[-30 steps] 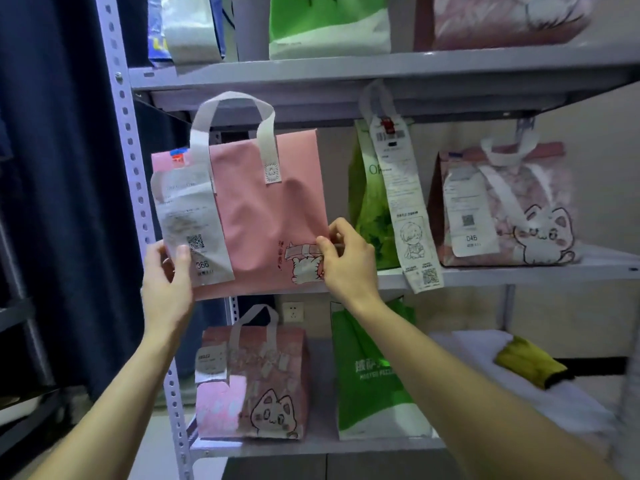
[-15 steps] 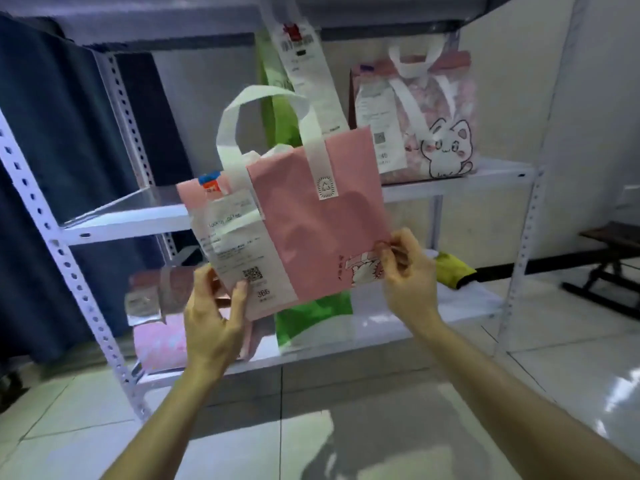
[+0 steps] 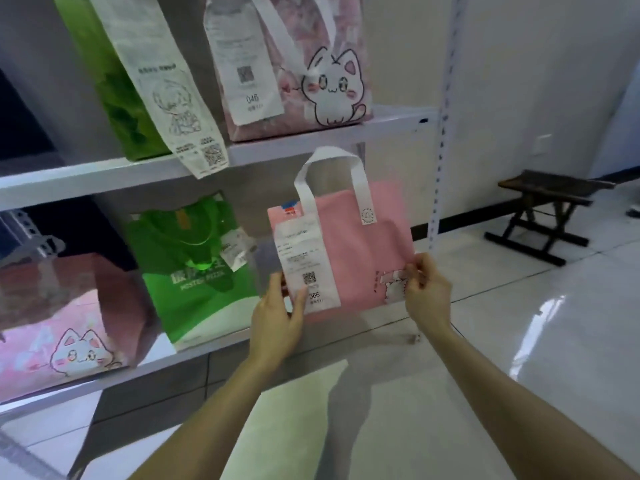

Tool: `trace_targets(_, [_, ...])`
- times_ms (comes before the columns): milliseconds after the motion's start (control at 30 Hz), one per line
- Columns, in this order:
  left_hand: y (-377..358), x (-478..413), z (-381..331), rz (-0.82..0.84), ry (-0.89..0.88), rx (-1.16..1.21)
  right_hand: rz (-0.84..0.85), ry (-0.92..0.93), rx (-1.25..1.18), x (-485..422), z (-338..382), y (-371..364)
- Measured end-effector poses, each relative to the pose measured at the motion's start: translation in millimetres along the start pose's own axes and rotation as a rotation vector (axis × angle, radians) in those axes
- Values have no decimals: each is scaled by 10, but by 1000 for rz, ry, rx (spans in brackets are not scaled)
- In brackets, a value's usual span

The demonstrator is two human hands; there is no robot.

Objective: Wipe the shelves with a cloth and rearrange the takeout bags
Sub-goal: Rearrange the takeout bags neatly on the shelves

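The plain pink bag (image 3: 367, 251) is held up in front of the lower shelf (image 3: 221, 341), at 3 o'clock from a green bag (image 3: 194, 271). The left hand (image 3: 277, 317) and right hand (image 3: 427, 296) hold it, and their fingers (image 3: 298, 301) pinch its two bottom corners. This looks like the moving step. Next it needs setting down upright. I count five bags: three pink, two green.

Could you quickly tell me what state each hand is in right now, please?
Left hand: grips the pink bag at its lower left, thumb on the receipt.
Right hand: pinches its lower right edge.
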State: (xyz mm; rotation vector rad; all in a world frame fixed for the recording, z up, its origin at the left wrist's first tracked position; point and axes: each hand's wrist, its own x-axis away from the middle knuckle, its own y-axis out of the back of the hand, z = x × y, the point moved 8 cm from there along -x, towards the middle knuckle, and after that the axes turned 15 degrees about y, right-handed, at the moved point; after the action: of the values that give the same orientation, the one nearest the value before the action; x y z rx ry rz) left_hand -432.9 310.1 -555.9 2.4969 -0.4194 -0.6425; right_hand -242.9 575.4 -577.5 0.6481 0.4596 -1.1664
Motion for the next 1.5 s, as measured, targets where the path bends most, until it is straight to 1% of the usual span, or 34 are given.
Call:
trace_targets(67, [-221,-195,5,17,28,-9,21,-34,41,-156,-190,-85])
trace_targets(167, [-407,-512,82,19,95,-59,59,-54,27,-375,-377,-301])
trace_targets(200, [-461,-605,148,35,141,-96,94,-49,31,-427,-435,-398])
trace_targets(267, [-565,-716,303,100,243,-164,222,-53,62,-463,-562,-615])
trace_targets(333, [-632,-738,414,156,283,-187,350,-101,102,-428,-684,-769])
trace_targets(367, [-642,-736,441,169,285,-186,375,-127,109,-407,-729,-802])
trace_targets(433, [-605,-703,461,175,288,-171,353,-172,99,-349,-732,-786])
trace_targets(500, [-468,-633,441,157,278,-120,217,-156,117,-291,-592,-641])
trace_targets(567, [-210,-524,375,109,233,-55,54,-49,175,-248,-266,-471])
trace_targets(633, [123,-423,284,50,175,5,-38,102,166,-276,267,-435])
trace_targets(733, [706,-406,-1,-40,72,103,-45,370,29,-463,1357,-603])
trace_targets(800, [1193,-489,-273,-154,-12,184,-10,551,-64,-618,2127,-767])
trace_targets(833, [1454,-542,-402,-222,-50,222,-6,612,-99,-696,2460,-833])
trace_targets(900, [1903,-670,-619,-313,-92,283,-18,656,-142,-854,2959,-929])
trace_targets(967, [2166,-819,-805,-332,-101,303,-37,628,-166,-1023,3214,-974])
trace_targets(1033, [2255,-950,-1017,-299,-124,296,-68,568,-182,-1200,3272,-957])
trace_targets(1100, [2240,-1067,-1217,-252,-140,268,-79,512,-169,-1376,3212,-902])
trace_targets(1200, [2198,-1225,-1440,-211,-127,262,-104,475,-111,-1600,3055,-747])
trace_targets(1333, [2124,-1357,-1706,-188,-151,212,-227,414,41,-1831,2804,-445])
trace_targets(1433, [2023,-1483,-1826,-157,-116,169,-211,333,113,-2006,2633,-365])
trace_targets(1500, [1927,-1600,-1883,-113,-64,143,-154,257,118,-2155,2515,-389])
